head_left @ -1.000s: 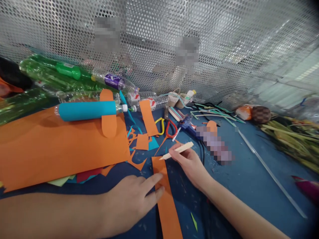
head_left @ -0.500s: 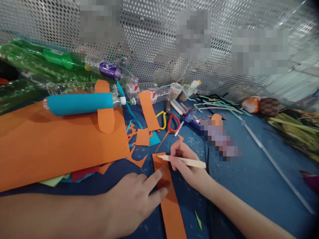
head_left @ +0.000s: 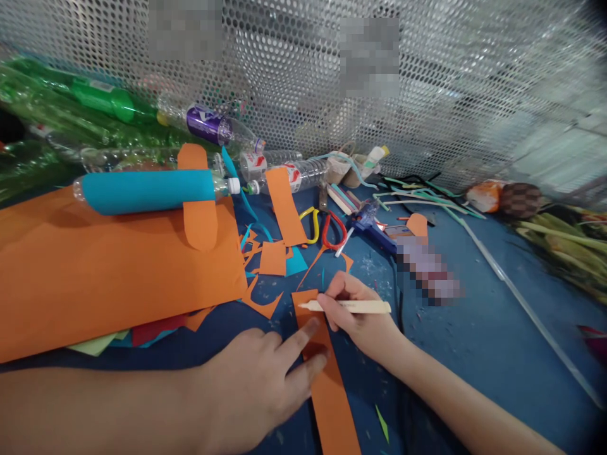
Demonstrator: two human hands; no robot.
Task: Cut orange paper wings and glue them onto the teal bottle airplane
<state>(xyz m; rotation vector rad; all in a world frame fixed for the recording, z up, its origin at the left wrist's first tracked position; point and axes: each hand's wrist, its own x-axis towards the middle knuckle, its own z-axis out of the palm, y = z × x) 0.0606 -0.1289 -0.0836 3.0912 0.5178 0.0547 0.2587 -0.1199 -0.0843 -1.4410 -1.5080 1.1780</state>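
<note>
A long orange paper strip (head_left: 332, 392) lies on the blue surface in front of me. My left hand (head_left: 256, 379) rests its outstretched, spread fingers on the strip, pressing on its upper part. A cream-coloured marker (head_left: 363, 307) is pinched in my right hand (head_left: 358, 316), held nearly level, its tip over the strip's far end; whether the tip touches the paper I cannot tell. Just beyond lie orange paper scraps (head_left: 274, 259) and scissors with a red and yellow handle (head_left: 336, 230).
A bottle wrapped in blue paper (head_left: 152, 191) lies on a large orange sheet (head_left: 118, 272) at left. Green bottles (head_left: 104, 101) lie along the perforated metal panel (head_left: 284, 69). A blue glue gun (head_left: 374, 227) sits right of the scissors. A clear stick (head_left: 535, 322) lies far right.
The marker's tip has moved slightly towards me over the strip, with my right hand. My left hand stays on the strip. The whole view has shifted a little.
</note>
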